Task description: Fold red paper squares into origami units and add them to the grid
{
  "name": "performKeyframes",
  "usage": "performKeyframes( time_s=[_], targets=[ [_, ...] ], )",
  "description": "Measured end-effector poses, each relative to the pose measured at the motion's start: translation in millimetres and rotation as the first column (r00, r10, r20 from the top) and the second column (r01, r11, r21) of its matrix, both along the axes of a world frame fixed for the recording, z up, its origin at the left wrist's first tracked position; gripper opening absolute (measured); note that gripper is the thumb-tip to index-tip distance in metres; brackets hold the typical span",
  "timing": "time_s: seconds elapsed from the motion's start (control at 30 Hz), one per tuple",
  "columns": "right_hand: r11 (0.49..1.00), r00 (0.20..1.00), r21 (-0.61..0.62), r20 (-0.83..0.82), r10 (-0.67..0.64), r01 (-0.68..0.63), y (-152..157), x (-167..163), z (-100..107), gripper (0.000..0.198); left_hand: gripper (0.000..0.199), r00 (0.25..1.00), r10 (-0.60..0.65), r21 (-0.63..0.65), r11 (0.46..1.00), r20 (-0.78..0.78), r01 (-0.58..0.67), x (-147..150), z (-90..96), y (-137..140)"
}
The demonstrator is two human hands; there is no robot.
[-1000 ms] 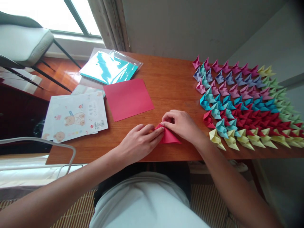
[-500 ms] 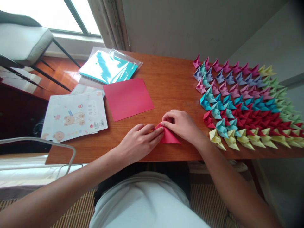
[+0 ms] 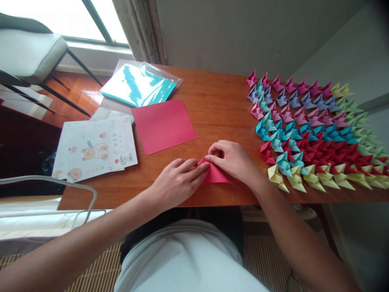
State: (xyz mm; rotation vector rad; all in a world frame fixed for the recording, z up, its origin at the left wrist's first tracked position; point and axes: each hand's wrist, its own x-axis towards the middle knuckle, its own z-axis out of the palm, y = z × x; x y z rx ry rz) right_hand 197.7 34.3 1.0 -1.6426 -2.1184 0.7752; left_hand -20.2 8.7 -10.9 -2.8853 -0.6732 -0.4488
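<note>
A small folded sheet of red origami paper [image 3: 216, 175] lies near the front edge of the wooden table. My left hand [image 3: 179, 178] covers its left part, fingers pressed together on the paper. At the top corner, the thumb and bent fingers of my right hand [image 3: 229, 157] pinch the paper. Both hands meet at that corner, and the paper under the left fingers is hidden. Flat red sheets [image 3: 165, 126] rest just beyond my left hand. To the right of my right hand stand rows of folded paper figures [image 3: 282, 164] in several colours.
At the back left lies a glossy plastic pack of turquoise paper [image 3: 138, 87]. White packets printed with a bear [image 3: 97, 148] sit at the table's left end, near a curved pale tube [image 3: 91, 194]. A chair [image 3: 33, 52] stands beyond, by the window.
</note>
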Motion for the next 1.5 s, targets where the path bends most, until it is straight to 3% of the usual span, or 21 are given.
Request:
performKeyframes(
  time_s=[0.1,0.23,0.37,0.5,0.8,1.5],
  targets=[
    [0.998,1.0,0.07,-0.014,0.006,-0.005,-12,0,0,0.008,0.03,1.0,0.009,-0.009,1.0,0.004,-0.009,0,-0.4,0],
    [0.966,0.994,0.254,-0.081,0.07,-0.047,-46,4,-3,0.012,0.028,1.0,0.012,-0.033,0.999,0.005,-0.012,1,-0.9,0],
    [0.908,0.981,0.375,0.029,0.191,-0.188,-77,13,-12,0.029,0.028,1.0,0.014,-0.074,0.997,-0.002,-0.014,3,1.8,1],
    [0.857,0.971,0.457,0.127,0.204,-0.24,-88,17,-23,0.042,0.026,1.0,-0.004,-0.057,0.998,0.004,0.004,3,5.2,0],
    [0.816,0.962,0.511,0.171,0.214,-0.272,-88,18,-29,0.037,0.028,0.997,-0.048,-0.025,0.998,0.058,0.049,-3,1.1,-4],
    [0.809,0.955,0.508,0.185,0.231,-0.295,-86,20,-29,0.033,0.027,0.998,-0.007,-0.039,0.999,0.062,0.01,1,-0.7,-8]
  ],
)
